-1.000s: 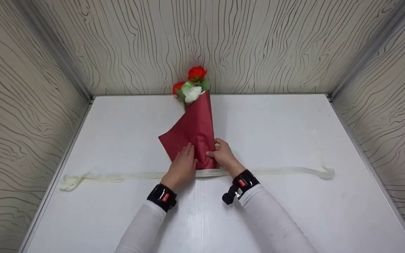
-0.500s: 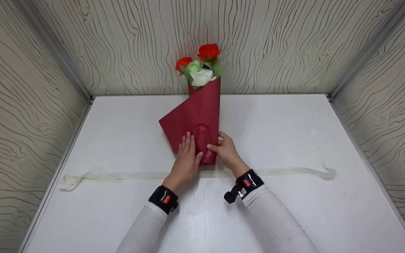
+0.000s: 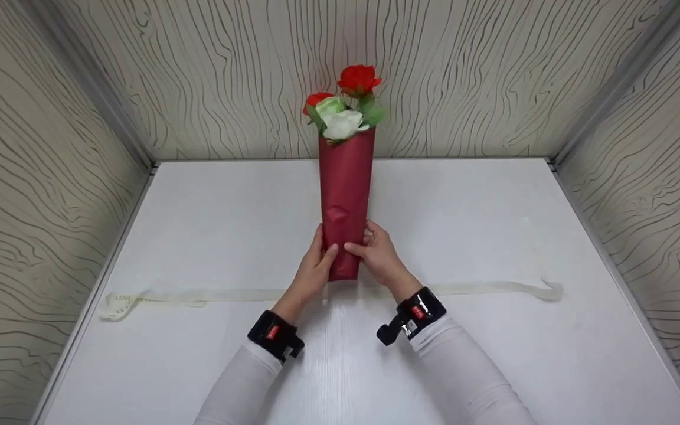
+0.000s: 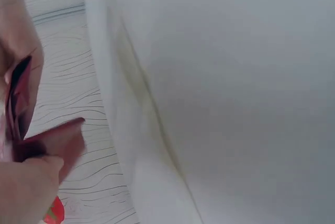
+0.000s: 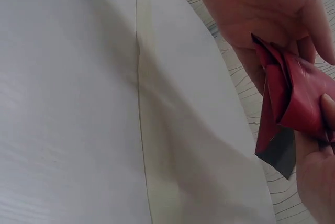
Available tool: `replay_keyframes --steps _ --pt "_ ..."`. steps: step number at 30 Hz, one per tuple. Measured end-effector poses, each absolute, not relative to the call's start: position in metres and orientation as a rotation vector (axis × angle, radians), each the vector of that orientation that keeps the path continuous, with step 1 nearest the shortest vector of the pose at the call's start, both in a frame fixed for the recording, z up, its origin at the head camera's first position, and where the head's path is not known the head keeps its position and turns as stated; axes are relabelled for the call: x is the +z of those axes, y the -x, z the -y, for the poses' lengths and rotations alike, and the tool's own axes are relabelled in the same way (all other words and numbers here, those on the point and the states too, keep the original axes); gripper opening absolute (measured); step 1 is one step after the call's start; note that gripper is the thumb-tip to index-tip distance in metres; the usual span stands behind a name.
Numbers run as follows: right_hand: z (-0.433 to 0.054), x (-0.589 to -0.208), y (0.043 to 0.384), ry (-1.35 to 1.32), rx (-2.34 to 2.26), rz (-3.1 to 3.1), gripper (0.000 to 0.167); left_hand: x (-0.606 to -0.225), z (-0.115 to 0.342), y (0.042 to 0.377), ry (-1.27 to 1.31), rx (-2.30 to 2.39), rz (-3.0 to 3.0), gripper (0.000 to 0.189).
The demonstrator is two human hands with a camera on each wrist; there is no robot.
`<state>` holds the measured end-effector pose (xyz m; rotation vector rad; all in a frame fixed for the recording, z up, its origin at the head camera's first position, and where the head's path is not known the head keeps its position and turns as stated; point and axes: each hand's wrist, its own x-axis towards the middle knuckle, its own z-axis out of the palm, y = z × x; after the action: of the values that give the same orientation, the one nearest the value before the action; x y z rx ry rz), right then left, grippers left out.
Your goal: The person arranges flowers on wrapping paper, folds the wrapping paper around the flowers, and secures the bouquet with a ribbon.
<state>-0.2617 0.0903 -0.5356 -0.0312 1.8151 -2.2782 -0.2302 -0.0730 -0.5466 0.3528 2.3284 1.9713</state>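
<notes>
A bouquet wrapped in dark red paper [image 3: 349,177] stands between both hands above the white table, narrow end toward the person. Red roses [image 3: 359,79] and a white flower [image 3: 345,124] with green leaves show at its top. My left hand [image 3: 311,268] grips the wrap's lower left side, thumb in front. On the other side my right hand [image 3: 382,257] pinches the lower right edge, thumb in front and fingers partly hidden behind. Folded layers of the wrapping paper [image 5: 293,88] show at the bottom end in the right wrist view.
A pale ribbon [image 3: 470,288] with printed letters at its left end runs across the white table [image 3: 464,218], under the bouquet's lower end. Wood-grain panels [image 3: 434,77] stand at the back and both sides.
The bouquet has risen and straightened upright. The loose left flap of paper has been folded round, and my left hand has gone from lying flat on the paper to gripping its side.
</notes>
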Motion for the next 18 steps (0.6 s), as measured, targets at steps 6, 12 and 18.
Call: replay_keyframes --steps 6,12,18 --pt "-0.092 -0.537 0.256 0.098 -2.204 -1.802 0.054 -0.538 0.077 0.237 -0.164 2.214 -2.122 0.060" --pt "-0.092 -0.537 0.249 0.136 -2.140 -1.794 0.054 -0.530 0.078 0.240 0.034 2.361 -1.999 0.052" --pt "-0.096 -0.538 0.245 0.181 -2.116 -1.797 0.051 -0.527 0.074 0.240 0.076 2.497 -1.940 0.049"
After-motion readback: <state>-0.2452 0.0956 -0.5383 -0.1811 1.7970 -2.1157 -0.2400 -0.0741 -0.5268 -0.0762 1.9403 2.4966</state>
